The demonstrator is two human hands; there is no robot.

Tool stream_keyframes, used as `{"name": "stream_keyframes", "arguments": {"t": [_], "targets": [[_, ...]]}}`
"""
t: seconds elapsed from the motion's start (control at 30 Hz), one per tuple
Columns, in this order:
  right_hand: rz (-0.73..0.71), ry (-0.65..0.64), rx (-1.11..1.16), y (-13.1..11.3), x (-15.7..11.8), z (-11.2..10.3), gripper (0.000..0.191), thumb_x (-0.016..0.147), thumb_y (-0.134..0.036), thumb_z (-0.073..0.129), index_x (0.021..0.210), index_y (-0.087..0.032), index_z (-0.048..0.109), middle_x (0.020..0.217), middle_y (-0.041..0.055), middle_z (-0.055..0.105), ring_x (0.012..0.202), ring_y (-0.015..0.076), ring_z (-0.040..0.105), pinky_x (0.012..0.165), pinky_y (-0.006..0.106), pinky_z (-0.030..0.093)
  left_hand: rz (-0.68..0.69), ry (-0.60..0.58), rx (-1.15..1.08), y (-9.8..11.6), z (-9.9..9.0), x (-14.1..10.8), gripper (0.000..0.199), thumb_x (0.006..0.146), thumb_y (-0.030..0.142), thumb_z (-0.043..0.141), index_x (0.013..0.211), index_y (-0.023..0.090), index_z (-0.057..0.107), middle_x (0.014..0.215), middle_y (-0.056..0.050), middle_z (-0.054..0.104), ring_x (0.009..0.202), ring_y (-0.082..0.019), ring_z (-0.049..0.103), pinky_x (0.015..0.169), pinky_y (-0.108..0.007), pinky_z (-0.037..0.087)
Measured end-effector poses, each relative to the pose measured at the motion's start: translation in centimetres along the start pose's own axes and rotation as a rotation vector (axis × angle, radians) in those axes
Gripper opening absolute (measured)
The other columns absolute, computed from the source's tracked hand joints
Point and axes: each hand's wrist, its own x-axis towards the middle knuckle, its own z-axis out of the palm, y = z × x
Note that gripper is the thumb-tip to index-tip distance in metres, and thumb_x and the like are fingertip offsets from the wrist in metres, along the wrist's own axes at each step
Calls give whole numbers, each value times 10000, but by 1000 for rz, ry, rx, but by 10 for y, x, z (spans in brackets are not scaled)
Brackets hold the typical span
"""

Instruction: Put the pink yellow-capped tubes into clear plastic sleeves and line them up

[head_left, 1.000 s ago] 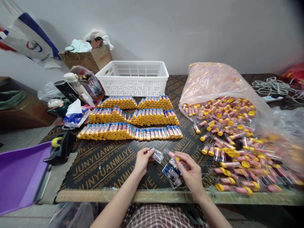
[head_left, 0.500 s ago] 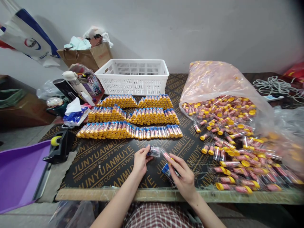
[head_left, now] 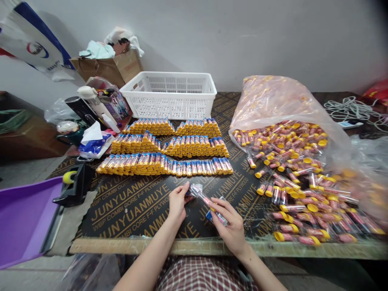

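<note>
Between the thumb and fingers of my left hand (head_left: 178, 203) is a small clear plastic sleeve (head_left: 197, 188) with a dark blue end. My right hand (head_left: 229, 226) grips a clear tube (head_left: 207, 200) with pink contents and a yellow cap; its far end meets the sleeve's open side. Whether the tube is inside the sleeve I cannot tell. Under my right fingers lie blue-printed plastic pieces (head_left: 222, 218), partly hidden. Beyond my hands, stacked rows of finished-looking tubes (head_left: 142, 163) with blue printed wraps and yellow caps lie on the dark plywood table (head_left: 130, 206).
A large plastic bag (head_left: 273, 97) spills loose yellow-capped tubes (head_left: 303, 198) across the right side. At the back stands a white basket (head_left: 172, 103). On the left are a tape dispenser (head_left: 77, 184), a purple dustpan (head_left: 24, 220), a tissue pack (head_left: 95, 147) and bottles (head_left: 87, 95).
The tube in my right hand has moved slightly left and up to the sleeve. More of the blue-printed pieces shows beneath my right hand. The view has shifted slightly.
</note>
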Motion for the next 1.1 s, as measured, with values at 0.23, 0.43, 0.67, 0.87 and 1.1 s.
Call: {"name": "stream_keyframes", "arguments": {"t": [0.23, 0.43, 0.67, 0.87, 1.1], "targets": [[-6, 32, -32, 1, 4, 0, 400, 836, -110, 518, 1183, -295, 589, 1121, 61, 618, 1035, 201, 595, 914, 376, 497, -10, 22, 4, -1, -1, 0, 399, 467, 455, 800, 590, 121, 619, 563, -6, 611, 538, -115, 554, 520, -243, 479], [-117, -34, -64, 2, 1, 4, 516, 831, -66, 493, 1277, -324, 497, 1173, 56, 595, 1072, 197, 574, 926, 375, 491, 37, 61, 12, -7, -1, -1, 406, 454, 461, 800, 573, 122, 611, 557, 7, 597, 509, -97, 529, 510, -229, 466], [-36, -97, 20, 7, 3, -1, 405, 851, -92, 438, 1168, -288, 598, 1125, 69, 591, 1028, 190, 589, 873, 345, 506, -18, -143, 57, -6, -1, -5, 350, 495, 382, 810, 658, 126, 635, 632, -2, 626, 554, -99, 568, 525, -211, 470], [-62, -133, 21, 17, 9, -5, 379, 805, -107, 511, 1137, -271, 596, 999, 66, 579, 954, 194, 585, 838, 357, 507, -231, -395, 27, 2, -3, -9, 308, 561, 303, 798, 781, 129, 669, 741, -43, 671, 605, -113, 600, 584, -237, 499], [-144, -181, -31, 16, 26, -10, 769, 655, -108, 549, 1371, -243, 304, 1427, 108, 313, 1315, 290, 318, 1046, 491, 328, -253, -591, 261, 3, 1, -27, 309, 577, 341, 783, 734, 87, 701, 706, -88, 676, 587, -142, 609, 579, -256, 491]]}}
